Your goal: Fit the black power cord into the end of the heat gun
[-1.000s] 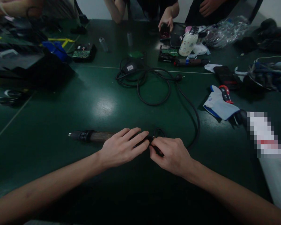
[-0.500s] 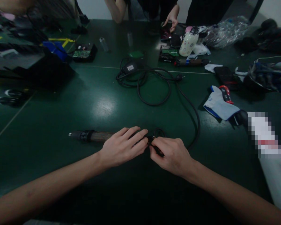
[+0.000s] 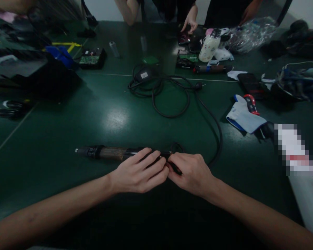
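Observation:
An electric screwdriver (image 3: 112, 153) with a brown and black barrel lies across the green table, its metal tip pointing left. My left hand (image 3: 139, 173) is closed over the rear part of the barrel, hiding much of it. At the screwdriver's right end, my right hand (image 3: 194, 173) pinches the dark cord end, with the fingertips of both hands touching or nearly so. What exactly sits between the right fingertips is hidden. A black cable (image 3: 220, 139) curves away behind the right hand, and a small loop of cord shows above it.
A black adapter (image 3: 146, 73) with coiled cable and a plug (image 3: 199, 85) lies ahead. To the right are a glove (image 3: 245, 116), a red-black handle (image 3: 251, 104) and a bowl (image 3: 297, 83). A black bin (image 3: 28, 76) stands left. Across the table, a person's hand (image 3: 190, 22) touches a dark object.
My left hand has slid slightly toward me, uncovering more of the screwdriver's black barrel. My right hand stays at the cord end. Another person's hand has appeared at the top right.

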`<state>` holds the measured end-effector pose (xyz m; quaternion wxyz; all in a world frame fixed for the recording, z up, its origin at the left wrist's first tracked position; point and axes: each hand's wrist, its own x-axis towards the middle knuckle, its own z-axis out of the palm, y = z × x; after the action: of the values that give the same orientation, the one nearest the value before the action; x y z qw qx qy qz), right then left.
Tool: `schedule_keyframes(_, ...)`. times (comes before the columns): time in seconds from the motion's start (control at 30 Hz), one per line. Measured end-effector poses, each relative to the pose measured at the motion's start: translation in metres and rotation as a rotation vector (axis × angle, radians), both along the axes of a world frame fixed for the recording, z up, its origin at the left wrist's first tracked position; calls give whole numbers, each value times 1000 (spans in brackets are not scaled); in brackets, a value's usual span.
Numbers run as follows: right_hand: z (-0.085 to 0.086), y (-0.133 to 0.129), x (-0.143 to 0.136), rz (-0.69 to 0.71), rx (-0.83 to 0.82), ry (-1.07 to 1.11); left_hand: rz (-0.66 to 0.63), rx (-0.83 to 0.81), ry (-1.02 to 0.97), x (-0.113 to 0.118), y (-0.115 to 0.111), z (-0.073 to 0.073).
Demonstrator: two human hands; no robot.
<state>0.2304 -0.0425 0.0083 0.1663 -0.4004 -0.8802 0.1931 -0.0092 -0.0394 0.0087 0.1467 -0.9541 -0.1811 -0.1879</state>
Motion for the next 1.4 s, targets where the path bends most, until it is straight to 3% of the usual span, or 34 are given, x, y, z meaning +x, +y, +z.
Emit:
schedule_keyframes(0.53, 0, 0, -1, -5, 13, -2, 66, -38, -25, 4, 3, 1)
schedule_keyframes(0.83, -2, 0, 0, -6, 26, 7, -5, -66, -17, 4, 6, -1)
schedule_keyframes(1.3, 0, -1, -1, -5, 12, -23, 68, -56, -6, 5, 7, 2)
schedule_keyframes(1.4, 0, -1, 0, 2, 15, -19, 15, -54, -2, 5, 8, 2)
